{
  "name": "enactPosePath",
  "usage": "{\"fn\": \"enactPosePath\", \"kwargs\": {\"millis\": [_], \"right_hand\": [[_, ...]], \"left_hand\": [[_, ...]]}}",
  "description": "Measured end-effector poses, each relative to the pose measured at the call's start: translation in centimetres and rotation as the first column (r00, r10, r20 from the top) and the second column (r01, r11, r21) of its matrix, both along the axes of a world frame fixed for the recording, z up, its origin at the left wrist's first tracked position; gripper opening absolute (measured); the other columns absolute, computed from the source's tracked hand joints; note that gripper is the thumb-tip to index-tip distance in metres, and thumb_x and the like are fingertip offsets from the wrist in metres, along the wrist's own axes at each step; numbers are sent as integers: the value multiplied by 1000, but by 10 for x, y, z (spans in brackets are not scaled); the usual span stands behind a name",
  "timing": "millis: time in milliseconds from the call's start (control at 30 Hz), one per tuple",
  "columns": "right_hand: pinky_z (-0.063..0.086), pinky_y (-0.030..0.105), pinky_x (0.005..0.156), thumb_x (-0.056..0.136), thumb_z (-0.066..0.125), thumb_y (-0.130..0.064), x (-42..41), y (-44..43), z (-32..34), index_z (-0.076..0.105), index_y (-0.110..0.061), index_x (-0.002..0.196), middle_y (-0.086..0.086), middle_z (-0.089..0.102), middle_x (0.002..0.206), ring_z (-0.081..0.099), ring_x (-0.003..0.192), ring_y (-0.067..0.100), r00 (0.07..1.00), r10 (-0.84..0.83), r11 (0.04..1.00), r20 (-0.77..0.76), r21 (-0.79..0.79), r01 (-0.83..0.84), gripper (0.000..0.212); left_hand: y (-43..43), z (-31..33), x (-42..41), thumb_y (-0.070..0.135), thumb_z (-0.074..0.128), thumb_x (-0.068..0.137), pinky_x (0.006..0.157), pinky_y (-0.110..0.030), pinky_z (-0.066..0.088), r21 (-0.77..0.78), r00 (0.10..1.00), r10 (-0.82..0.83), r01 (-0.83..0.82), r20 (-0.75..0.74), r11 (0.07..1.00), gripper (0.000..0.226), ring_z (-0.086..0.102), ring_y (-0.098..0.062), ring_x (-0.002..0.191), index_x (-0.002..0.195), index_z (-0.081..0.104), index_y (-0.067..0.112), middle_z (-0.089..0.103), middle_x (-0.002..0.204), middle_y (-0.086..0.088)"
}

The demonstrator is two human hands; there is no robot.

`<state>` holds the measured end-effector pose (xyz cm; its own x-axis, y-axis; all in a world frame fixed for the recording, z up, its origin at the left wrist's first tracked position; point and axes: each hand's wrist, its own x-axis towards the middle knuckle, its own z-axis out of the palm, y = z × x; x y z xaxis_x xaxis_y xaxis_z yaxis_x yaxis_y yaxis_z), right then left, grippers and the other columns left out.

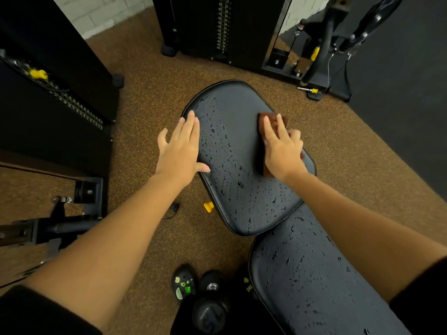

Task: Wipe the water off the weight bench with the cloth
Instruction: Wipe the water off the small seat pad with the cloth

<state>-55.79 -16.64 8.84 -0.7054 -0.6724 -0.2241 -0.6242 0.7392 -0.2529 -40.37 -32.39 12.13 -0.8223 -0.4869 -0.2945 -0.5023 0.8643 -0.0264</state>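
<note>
Head view: the brown cloth (272,117) lay on the wet surface's (232,105) right side, pressed under the right hand's (281,151) straight fingers. The left hand (180,146) rested flat, released, on the left edge. Soft and limp, the cloth likely needed flat palm pressure on slick padding

Black weight bench (242,105), water droplets (239,183) and brown cloth (272,118) on top.

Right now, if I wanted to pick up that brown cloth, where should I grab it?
Probably the far end of the cloth, pinched from above on the far side. It lies flat on the bench pad, and the right hand presses on its middle, so only that end and a thin left edge show.
</note>
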Motion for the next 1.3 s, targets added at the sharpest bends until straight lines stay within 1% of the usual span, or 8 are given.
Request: {"fn": "enactPosePath", "kwargs": {"millis": [367, 500, 733, 867, 967, 1067, 1200, 1300], "right_hand": [[24, 44, 97, 99, 34, -16, 34, -10, 6, 10, -22, 150, 8, -1, 158, 24, 121, 34, 985, 168, 986, 40, 13, -169, 56], [15, 41, 110, 101, 35, -26, 42, 1, 19, 25, -25, 147, 3, 19, 156, 21, 134, 29, 925, -44, 971, 378, -202, 128, 47], [46, 39, 98, 95, 22, -60, 66, -10, 64, 47, -26, 132, 0, 58, 127, 57, 114, 15, 74, 127, 624, 989, -138, 769, 56], [43, 46, 100, 86, 14, -72, 66, -14, 70, 53, -19, 127, 10, 59, 127, 57, 117, 25, -143, 248, 589, 958, -32, 807, 78], [36, 47, 106, 84, 8, -75, 65, -20, 71, 43, -17, 138, 11, 52, 136, 50, 125, 26, -209, 337, 636, 918, -58, 770, 86], [30, 35, 107, 88, 6, -69, 60, -26, 77, 39, -17, 142, 2, 37, 148, 35, 135, 18, -116, 290, 692, 950, -125, 711, 82], [5, 41, 115, 97, 20, -57, 46, -24, 63, 38, -21, 142, -10, 12, 156, -1, 143, 13, 591, -114, 863, 799, -215, 457, 60], [0, 44, 115, 101, 26, -40, 30, -16, 38, 25, -19, 147, 1, 3, 159, -6, 144, 24, 895, -137, 951, 424, -197, 239, 50]], "left_hand": [[-2, 0, 3, 54, 60, 78, 113, -49, 7, 52, 1000, 13, -12, -23, 999, 105, 0, -22, 145, 148, -2, 7, -10, 157, -7], [23, 4, 10, 52, 52, 87, 113, -42, 10, 219, 958, 137, -82, -253, 972, 82, 14, -21, 142, 148, 15, 12, 8, 156, -8], [78, 14, -2, 58, 44, 88, 105, -26, 33, 799, 730, 596, -116, -334, 590, 60, 41, -9, 126, 140, 40, 29, 40, 138, 6], [67, 17, -10, 63, 55, 74, 104, -33, 40, 920, 687, 694, -93, -217, 380, 73, 47, -4, 121, 140, 34, 38, 47, 136, 11], [60, 23, -12, 39, 58, 88, 101, -23, 38, 919, 650, 715, -62, -259, 389, 59, 47, -2, 121, 142, 35, 32, 49, 135, 13], [47, 27, -11, 24, 57, 91, 105, -22, 35, 781, 622, 645, -85, -444, 619, 53, 45, -5, 123, 141, 40, 23, 49, 137, 6], [14, 29, -17, 16, 55, 92, 108, -18, 20, 455, 718, 357, -63, -597, 888, 54, 31, -14, 135, 142, 35, 18, 34, 148, -4], [-15, 20, -27, 14, 49, 95, 115, -33, 14, 289, 877, 182, -53, -444, 956, 52, 14, -27, 143, 144, 32, 18, 15, 156, -8]]}}
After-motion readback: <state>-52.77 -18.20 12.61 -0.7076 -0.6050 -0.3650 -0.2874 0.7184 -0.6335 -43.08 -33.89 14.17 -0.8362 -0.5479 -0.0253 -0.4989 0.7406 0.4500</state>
